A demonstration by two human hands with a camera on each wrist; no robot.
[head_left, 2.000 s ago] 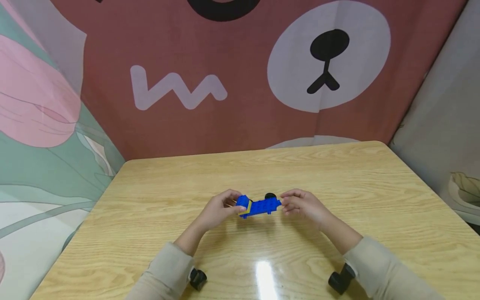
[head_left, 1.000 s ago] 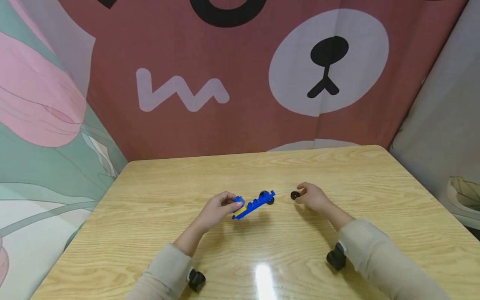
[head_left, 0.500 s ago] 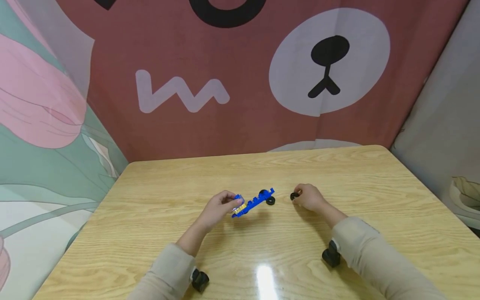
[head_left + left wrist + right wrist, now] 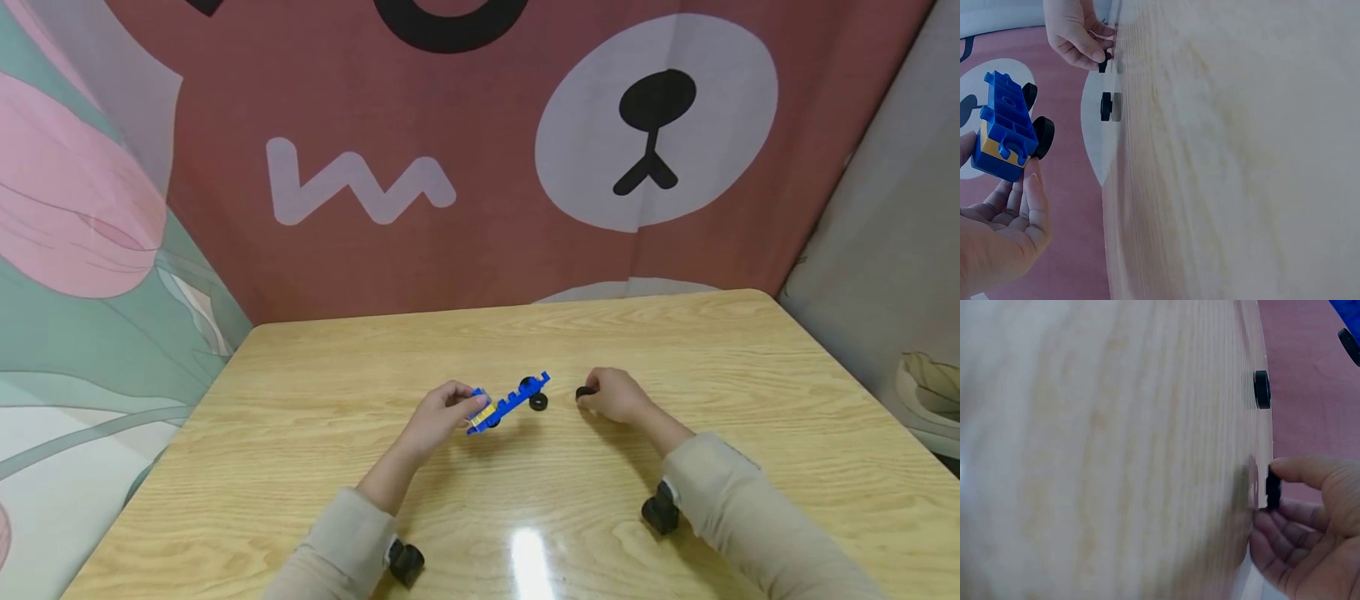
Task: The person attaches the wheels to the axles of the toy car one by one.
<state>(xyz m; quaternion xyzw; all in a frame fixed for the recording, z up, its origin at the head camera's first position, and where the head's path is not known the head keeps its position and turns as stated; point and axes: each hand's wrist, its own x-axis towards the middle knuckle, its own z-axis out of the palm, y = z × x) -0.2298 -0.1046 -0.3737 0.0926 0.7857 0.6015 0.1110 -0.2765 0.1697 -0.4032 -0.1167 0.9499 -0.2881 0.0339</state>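
A blue and yellow toy car (image 4: 513, 402) made of building bricks is tilted above the table, its right end higher. My left hand (image 4: 438, 421) pinches its yellow-and-blue end between thumb and fingers. Black wheels (image 4: 1044, 136) sit along one side of the car in the left wrist view. To the right, my right hand (image 4: 617, 396) pinches a loose black wheel (image 4: 1273, 487) at the tabletop, thumb on one edge and fingers on the other. Another black wheel (image 4: 538, 402) lies flat on the table between the hands, just below the car's raised end.
The light wood table (image 4: 315, 367) reaches back to a reddish-brown cloth (image 4: 495, 250) with a cartoon bear print. Patterned fabric hangs on the left, with a grey drape (image 4: 885, 200) on the right. Small black devices (image 4: 406, 564) are strapped at both sleeve cuffs.
My right hand has left the car's end, moved right and taken hold of a loose wheel. The car has tilted from nearly level, its right end going up, in my left hand.
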